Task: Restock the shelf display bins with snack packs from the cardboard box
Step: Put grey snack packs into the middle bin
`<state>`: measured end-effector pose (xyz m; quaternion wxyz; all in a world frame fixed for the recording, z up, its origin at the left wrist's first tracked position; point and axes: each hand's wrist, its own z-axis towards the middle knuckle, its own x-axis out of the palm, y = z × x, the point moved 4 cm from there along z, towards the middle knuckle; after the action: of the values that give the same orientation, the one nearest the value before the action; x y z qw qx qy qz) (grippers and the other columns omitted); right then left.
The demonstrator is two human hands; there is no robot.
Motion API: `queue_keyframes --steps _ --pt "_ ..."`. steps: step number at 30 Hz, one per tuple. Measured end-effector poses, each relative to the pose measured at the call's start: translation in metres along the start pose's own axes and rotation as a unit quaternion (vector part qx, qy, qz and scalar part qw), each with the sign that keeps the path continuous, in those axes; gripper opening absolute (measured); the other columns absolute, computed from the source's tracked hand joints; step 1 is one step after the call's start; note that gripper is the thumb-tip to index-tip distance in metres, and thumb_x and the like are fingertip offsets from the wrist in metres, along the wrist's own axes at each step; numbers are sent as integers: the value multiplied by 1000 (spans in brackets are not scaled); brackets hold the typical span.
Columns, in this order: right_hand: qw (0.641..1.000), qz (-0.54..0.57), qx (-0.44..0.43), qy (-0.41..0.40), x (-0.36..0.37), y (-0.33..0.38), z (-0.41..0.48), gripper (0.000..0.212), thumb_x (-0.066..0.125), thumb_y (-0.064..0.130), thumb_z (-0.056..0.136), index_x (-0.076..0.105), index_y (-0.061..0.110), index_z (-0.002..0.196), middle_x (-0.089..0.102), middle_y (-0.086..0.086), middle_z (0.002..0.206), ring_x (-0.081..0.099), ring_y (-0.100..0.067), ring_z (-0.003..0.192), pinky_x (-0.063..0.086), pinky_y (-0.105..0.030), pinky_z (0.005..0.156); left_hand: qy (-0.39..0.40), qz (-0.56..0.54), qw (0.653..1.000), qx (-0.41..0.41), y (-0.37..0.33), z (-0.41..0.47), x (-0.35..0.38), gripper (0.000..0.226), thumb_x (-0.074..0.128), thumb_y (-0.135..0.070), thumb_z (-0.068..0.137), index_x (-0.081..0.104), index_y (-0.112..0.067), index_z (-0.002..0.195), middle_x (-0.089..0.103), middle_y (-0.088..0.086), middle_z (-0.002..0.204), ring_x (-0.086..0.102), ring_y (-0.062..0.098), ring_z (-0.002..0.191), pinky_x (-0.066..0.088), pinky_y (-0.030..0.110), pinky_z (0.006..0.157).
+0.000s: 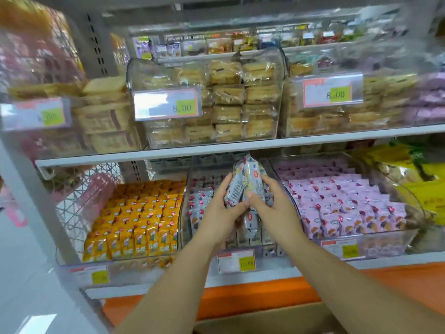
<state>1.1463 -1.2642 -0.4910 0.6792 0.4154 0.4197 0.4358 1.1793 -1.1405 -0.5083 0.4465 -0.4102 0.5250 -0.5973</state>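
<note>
a white shelf board [240, 147] runs across the middle of a store shelving unit, in front of a grey perforated upright [96, 44] at the back left, and a second white shelf edge [397, 261] shows lower down. below that edge lies an orange base panel [240, 300], and a white wire rack [77, 206] sits at the unit's left end. the floor [21, 273] at lower left is pale and glossy, with a bright patch of reflected light [41, 321] on it.

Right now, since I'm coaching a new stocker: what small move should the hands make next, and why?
Probably lower the grey packs straight down into the middle bin. The left hand and right hand grip the bundle over that bin, which holds matching packs and seems to have room left.
</note>
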Motion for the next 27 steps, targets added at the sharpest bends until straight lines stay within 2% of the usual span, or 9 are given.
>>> queue_keyframes --steps 3,5,7,9,12,15,20,24,27 --pt "999 -26 18 1 -2 -5 24 45 57 36 93 40 38 135 45 14 131 42 -2 116 34 -23 91 -8 24 999 -23 2 29 1 72 76 -39 77 36 -58 133 51 -3 141 61 22 116 54 53 83" --pt "998 -56 30 2 -5 -8 40 51 56 40 93 38 32 140 41 7 142 40 -10 126 30 -23 92 -18 25 999 -32 2 46 1 66 69 -27 87 34 -43 140 62 -6 123 68 5 91 56 31 60" --pt "995 -93 44 5 -7 -8 52 57 53 43 94 34 25 144 33 1 150 33 -17 135 30 -26 96 -17 32 999 -35 4 60 3 63 65 -21 91 31 -33 143 68 0 103 67 3 68 50 28 50" --pt "988 -146 53 8 -7 -9 61 57 51 41 95 34 20 145 30 -4 149 34 -22 135 32 -28 95 -12 47 998 -36 4 69 6 67 64 -22 92 28 -34 147 63 12 121 69 10 75 55 34 61" --pt "977 -208 51 6 -7 -9 70 46 52 33 97 44 15 138 33 -8 137 44 -26 123 31 -21 81 -18 74 997 -31 3 74 9 68 63 -22 92 25 -34 147 51 -3 135 63 13 104 53 41 92" --pt "972 -225 61 -11 -10 -10 75 39 54 28 96 50 14 132 33 -11 135 51 -28 114 31 -18 74 -10 77 997 -21 3 74 13 71 68 -31 86 28 -35 145 47 -9 133 57 17 117 46 44 102" --pt "963 -258 67 -49 -17 -5 74 41 57 27 94 51 16 133 39 -13 136 55 -29 108 37 -24 75 -10 92 996 -11 -4 74 13 45 60 -23 93 40 -36 131 53 -17 120 57 -2 100 45 28 97" --pt "969 -238 56 -44 -20 -4 74 33 62 27 91 59 14 122 64 -8 116 60 -25 99 45 -29 75 -45 147 988 24 -16 66 4 46 55 -16 96 43 -28 139 54 -9 128 58 15 107 46 24 87" --pt "978 -196 57 -44 -26 1 66 41 64 30 90 52 19 128 64 0 107 58 -18 85 46 -27 63 -72 158 984 36 -26 51 -11 37 58 -18 95 49 -20 130 58 -15 102 65 13 85 52 18 72"
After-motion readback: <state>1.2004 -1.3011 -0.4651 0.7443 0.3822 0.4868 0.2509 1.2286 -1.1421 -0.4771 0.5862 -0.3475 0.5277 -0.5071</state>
